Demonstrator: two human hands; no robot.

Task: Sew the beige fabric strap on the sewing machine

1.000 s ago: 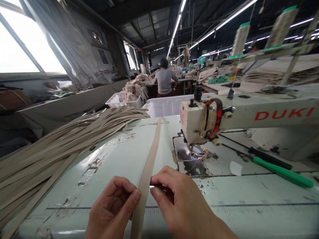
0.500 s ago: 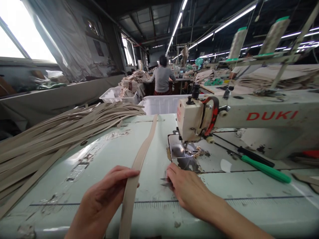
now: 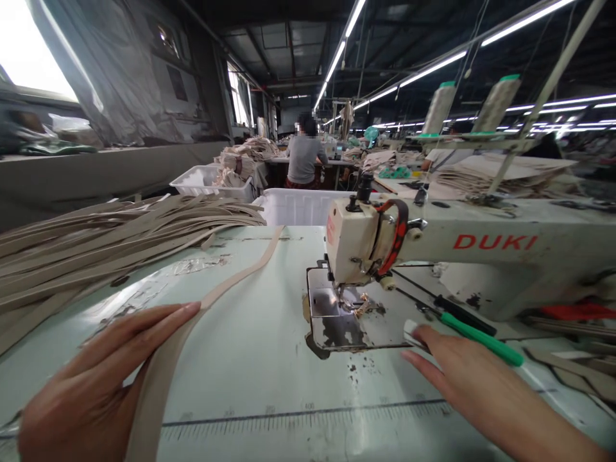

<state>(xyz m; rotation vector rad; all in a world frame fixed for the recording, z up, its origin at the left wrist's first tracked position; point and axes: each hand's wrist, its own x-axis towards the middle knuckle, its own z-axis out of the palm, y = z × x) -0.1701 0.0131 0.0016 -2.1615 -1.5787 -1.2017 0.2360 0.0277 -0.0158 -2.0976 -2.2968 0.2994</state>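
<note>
Left grip [image 3: 91, 378] on strap [image 3: 158, 378], near end cropped

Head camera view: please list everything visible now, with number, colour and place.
Table: one, pale green, foreground
Long strip: one, beige, against left hand
Heaped strips: many, grey-beige, table's left
Ruler: one, dark, printed on table
Sewing machine: one, cream, right of centre
Tools: two, green and black, by right hand
Scrap: one, white, at right hand
Thread cones: two, greyish, green-ended, above machine
Bins: two, white, behind table
Fabric piles: several, beige, background
Ceiling lights: several, white, overhead
Co-workers: at least two, grey and pale tops, background
Near curtain: one, grey, upper left
Left hand: one, lower left
Right hand: one, lower right
</note>
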